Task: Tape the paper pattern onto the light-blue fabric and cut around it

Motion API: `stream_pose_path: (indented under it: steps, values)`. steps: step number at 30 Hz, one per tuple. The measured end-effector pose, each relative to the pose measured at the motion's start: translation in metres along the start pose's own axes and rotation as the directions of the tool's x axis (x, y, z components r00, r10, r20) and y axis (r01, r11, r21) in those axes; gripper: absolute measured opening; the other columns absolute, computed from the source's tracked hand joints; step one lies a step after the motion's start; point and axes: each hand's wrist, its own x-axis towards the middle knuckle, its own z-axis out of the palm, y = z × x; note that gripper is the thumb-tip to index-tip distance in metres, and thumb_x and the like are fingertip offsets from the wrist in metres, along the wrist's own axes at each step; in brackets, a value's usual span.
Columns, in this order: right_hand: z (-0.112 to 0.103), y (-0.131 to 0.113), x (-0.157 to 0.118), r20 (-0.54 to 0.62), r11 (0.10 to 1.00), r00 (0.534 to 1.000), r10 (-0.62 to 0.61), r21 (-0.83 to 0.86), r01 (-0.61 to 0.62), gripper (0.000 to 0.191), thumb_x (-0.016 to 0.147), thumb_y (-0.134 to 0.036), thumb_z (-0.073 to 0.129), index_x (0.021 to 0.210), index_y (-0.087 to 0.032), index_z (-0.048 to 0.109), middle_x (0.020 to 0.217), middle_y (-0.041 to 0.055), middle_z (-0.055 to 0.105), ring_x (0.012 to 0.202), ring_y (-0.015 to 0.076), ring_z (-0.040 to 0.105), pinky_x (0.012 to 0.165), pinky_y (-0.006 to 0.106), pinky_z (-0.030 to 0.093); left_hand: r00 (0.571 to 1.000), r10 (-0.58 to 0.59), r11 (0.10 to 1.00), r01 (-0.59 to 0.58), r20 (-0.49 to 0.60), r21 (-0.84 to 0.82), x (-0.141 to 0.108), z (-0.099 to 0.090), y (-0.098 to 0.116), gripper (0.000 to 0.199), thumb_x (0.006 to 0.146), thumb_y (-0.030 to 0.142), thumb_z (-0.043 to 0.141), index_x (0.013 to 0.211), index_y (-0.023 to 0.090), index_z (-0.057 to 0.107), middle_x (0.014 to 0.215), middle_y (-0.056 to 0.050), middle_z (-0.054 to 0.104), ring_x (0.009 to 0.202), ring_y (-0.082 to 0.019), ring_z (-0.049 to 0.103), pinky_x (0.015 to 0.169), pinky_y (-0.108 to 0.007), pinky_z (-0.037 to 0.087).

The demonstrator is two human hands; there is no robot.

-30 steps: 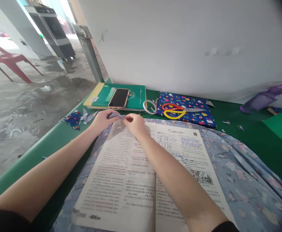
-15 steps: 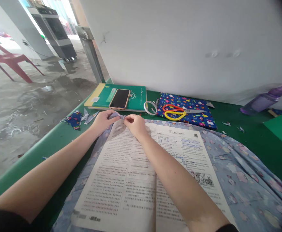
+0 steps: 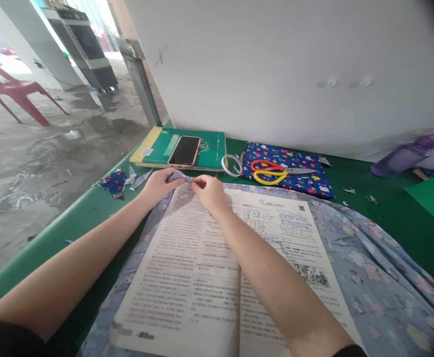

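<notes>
An open book (image 3: 217, 277) with printed pages lies on a blue-grey patterned cloth (image 3: 373, 258). At the book's far left corner, my left hand (image 3: 161, 186) holds the folded edge of the cloth between thumb and fingers. My right hand (image 3: 208, 191) pinches the same edge just to the right, over the top of the left page. Beyond the book, scissors (image 3: 271, 173) with one red and one yellow handle rest on a dark blue patterned cloth piece (image 3: 302, 186). A roll of tape (image 3: 232, 165) stands beside them.
A phone (image 3: 185, 150) lies on a green and yellow book (image 3: 211, 144) near the wall. Cloth scraps (image 3: 115, 183) are on the green table (image 3: 72, 218) at the left. A purple bottle (image 3: 406, 154) leans at the right. A red chair (image 3: 20, 91) and an air cooler (image 3: 83, 47) stand on the floor.
</notes>
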Motion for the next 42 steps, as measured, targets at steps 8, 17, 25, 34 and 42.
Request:
stream_pose_path:
  steps: [8, 17, 25, 34, 42]
  values:
    - [-0.0004, -0.0018, -0.0015, -0.011, 1.0, 1.0, 0.015, -0.013, -0.015, 0.012, 0.08, -0.031, 0.063, 0.083, -0.023, 0.072, 0.083, 0.0021, 0.074, 0.081, 0.0192, 0.067, 0.074, 0.032, 0.051, 1.0, -0.003, 1.0, 0.003, 0.029, -0.015, -0.0022, -0.0013, 0.0031, 0.028, 0.073, 0.043, 0.072, 0.083, 0.017, 0.067, 0.053, 0.005, 0.052, 0.036, -0.005, 0.038, 0.036, -0.018, 0.028]
    - [-0.0011, -0.0026, -0.0016, 0.002, 1.0, 1.0, 0.005, -0.018, -0.005, 0.013, 0.081, -0.03, 0.062, 0.079, -0.024, 0.074, 0.082, 0.0021, 0.075, 0.078, 0.0194, 0.068, 0.071, 0.031, 0.05, 0.999, 0.007, 0.999, -0.009, 0.05, 0.041, -0.0026, -0.0034, 0.0043, 0.029, 0.073, 0.045, 0.071, 0.082, 0.018, 0.067, 0.052, 0.005, 0.052, 0.037, -0.007, 0.038, 0.038, -0.02, 0.027]
    - [-0.0012, -0.0038, -0.0017, 0.01, 0.998, 0.999, 0.03, -0.061, -0.03, 0.013, 0.081, -0.028, 0.062, 0.078, -0.023, 0.073, 0.08, 0.0033, 0.074, 0.075, 0.0199, 0.067, 0.067, 0.031, 0.048, 0.996, 0.047, 0.992, -0.056, 0.079, 0.116, -0.001, -0.0037, 0.0009, 0.03, 0.074, 0.047, 0.07, 0.086, 0.019, 0.07, 0.054, 0.004, 0.053, 0.04, -0.007, 0.038, 0.041, -0.021, 0.027]
    - [-0.0013, 0.0036, 0.002, 0.015, 0.999, 1.0, -0.026, -0.019, 0.026, 0.013, 0.084, -0.027, 0.06, 0.084, -0.023, 0.073, 0.087, 0.003, 0.074, 0.081, 0.0192, 0.067, 0.074, 0.032, 0.05, 0.999, 0.003, 0.999, -0.004, 0.048, 0.033, -0.0019, -0.0024, 0.002, 0.031, 0.076, 0.047, 0.068, 0.088, 0.018, 0.069, 0.053, 0.004, 0.051, 0.038, -0.007, 0.036, 0.038, -0.02, 0.026]
    - [-0.0018, 0.0015, 0.0, 0.021, 1.0, 1.0, -0.017, -0.025, 0.018, 0.014, 0.084, -0.029, 0.06, 0.083, -0.024, 0.073, 0.086, 0.0025, 0.075, 0.081, 0.0194, 0.068, 0.074, 0.032, 0.05, 0.998, 0.015, 0.999, -0.017, 0.064, 0.036, -0.0032, -0.0034, 0.0033, 0.031, 0.075, 0.047, 0.069, 0.087, 0.018, 0.069, 0.054, 0.004, 0.052, 0.039, -0.007, 0.037, 0.04, -0.02, 0.026]
